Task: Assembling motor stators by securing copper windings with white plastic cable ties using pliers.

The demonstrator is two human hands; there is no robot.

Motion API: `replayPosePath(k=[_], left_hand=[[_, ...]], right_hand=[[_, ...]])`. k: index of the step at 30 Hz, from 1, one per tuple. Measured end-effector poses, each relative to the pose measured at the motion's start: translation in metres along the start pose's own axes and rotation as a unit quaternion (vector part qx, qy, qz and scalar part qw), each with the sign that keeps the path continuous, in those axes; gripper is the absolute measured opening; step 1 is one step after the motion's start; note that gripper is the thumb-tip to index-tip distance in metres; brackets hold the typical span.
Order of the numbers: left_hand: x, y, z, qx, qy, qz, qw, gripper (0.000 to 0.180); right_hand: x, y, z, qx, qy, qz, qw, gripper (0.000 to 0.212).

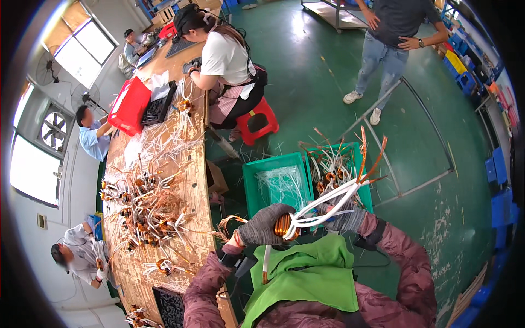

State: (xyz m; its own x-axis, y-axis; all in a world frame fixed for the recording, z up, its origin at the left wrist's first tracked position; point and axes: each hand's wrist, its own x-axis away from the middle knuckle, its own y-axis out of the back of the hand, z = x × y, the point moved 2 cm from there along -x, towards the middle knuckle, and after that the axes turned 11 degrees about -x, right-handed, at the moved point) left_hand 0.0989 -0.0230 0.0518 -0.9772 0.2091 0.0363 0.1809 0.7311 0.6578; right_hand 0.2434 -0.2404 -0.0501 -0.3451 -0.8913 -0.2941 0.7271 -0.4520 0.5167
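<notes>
In front of my lap, my left hand (266, 224), in a grey knit glove, is closed round a ring-shaped coil (285, 227) wound with copper wire. Long white-sleeved leads (328, 205) rise from the coil to the right and end in bare copper strands. One more white lead (267, 261) hangs down toward the green cloth (309, 281) on my lap. My right hand (347, 217), also gloved, is closed at the leads, its fingers partly hidden behind them. Just beyond my hands stand a green bin (249, 183) with clear thin tubes and another green bin (367, 192) with several coils.
A worn wooden bench (194, 218) on my left bears a heap of wired coils (147, 213), loose clear tubes (158, 143) and a red bin (130, 106). A seated co-worker (227, 60) uses a red stool (258, 121). A metal frame (429, 188) stands beyond the bins; another person (391, 44) stands behind it.
</notes>
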Motion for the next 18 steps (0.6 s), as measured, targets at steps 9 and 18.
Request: replayPosePath(k=[9,18], left_hand=[[0.004,-0.003,0.035,0.121,0.069,-0.011,0.990,0.075],[0.020,0.052,0.093,0.513,0.049,-0.323,0.794,0.050]], right_hand=[[-0.038,0.005,0.035,0.000,0.011,0.026,1.000,0.035],[0.004,-0.004,-0.010,0.004,-0.220,-0.076,0.972,0.037]])
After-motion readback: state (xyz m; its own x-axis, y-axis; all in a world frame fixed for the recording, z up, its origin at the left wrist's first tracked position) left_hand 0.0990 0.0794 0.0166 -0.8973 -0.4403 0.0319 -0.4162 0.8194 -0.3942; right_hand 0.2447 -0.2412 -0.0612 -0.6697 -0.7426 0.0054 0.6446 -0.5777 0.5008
